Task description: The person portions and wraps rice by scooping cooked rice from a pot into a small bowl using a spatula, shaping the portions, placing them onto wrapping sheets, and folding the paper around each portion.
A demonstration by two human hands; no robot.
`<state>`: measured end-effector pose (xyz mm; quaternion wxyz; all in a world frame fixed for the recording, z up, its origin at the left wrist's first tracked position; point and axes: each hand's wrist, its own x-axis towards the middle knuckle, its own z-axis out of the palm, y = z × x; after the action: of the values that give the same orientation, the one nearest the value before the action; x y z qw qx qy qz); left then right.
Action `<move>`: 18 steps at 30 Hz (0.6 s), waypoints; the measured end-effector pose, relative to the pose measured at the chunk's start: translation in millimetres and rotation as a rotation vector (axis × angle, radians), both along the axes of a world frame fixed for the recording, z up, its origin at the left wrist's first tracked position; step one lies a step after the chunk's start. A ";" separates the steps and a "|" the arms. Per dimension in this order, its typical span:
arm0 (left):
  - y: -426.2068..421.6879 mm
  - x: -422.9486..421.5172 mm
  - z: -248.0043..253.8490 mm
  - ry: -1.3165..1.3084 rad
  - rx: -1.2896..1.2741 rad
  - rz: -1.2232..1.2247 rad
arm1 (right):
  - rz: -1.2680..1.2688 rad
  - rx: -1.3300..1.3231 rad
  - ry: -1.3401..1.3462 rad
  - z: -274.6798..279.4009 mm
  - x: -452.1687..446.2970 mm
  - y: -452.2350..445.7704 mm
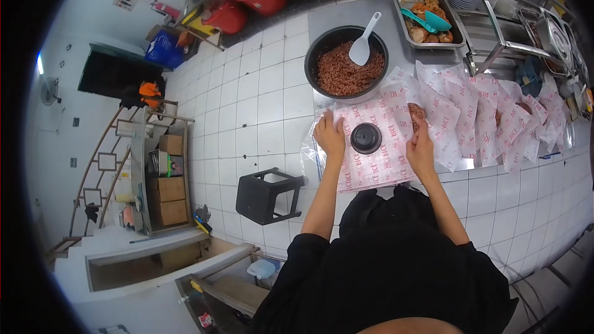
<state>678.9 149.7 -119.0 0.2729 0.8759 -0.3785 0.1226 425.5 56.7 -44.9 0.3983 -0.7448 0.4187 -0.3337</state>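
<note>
A stack of white wrapping paper [377, 170] with red print lies in front of me, and a small round black bowl [365, 138] rests on it. My left hand [331, 136] lies on the stack's left edge, fingers slightly apart. My right hand [421, 148] is at the right edge, its fingers closed on the paper beside a mound of reddish-brown rice [416, 114]. Just behind the stack is a black pot [314, 80] of the same rice, with a white rice paddle [360, 49] leaning in it.
More printed sheets [458, 102] overlap along the counter to the right, some with rice on them. At the back, a metal tray [402, 15] holds cooked food and teal tongs [427, 21]. A metal rack [504, 43] stands behind the sheets. A black stool [257, 198] is on the floor at left.
</note>
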 end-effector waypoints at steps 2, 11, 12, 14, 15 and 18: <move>-2.2 6.4 12.9 0.159 0.137 -0.023 | -0.047 -0.057 -0.037 2.5 0.9 0.2; -4.2 78.4 21.6 0.349 0.042 -0.189 | -0.214 -0.158 -0.024 -3.1 9.7 19.5; -5.7 84.8 26.0 0.406 0.135 -0.194 | -0.236 -0.163 -0.011 -2.0 11.4 21.7; -10.1 94.1 34.6 0.512 0.316 -0.197 | -0.272 -0.176 0.011 1.4 16.4 22.7; -12.1 95.3 39.7 0.464 0.324 -0.224 | -0.289 -0.190 0.012 -0.7 18.1 22.9; -14.1 98.4 45.2 0.371 0.337 -0.296 | -0.331 -0.211 0.022 -6.2 20.8 29.0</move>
<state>777.2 135.5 -73.8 0.2029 0.8516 -0.4608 -0.1455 446.2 85.7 -51.0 0.2533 -0.7070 0.5024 -0.4284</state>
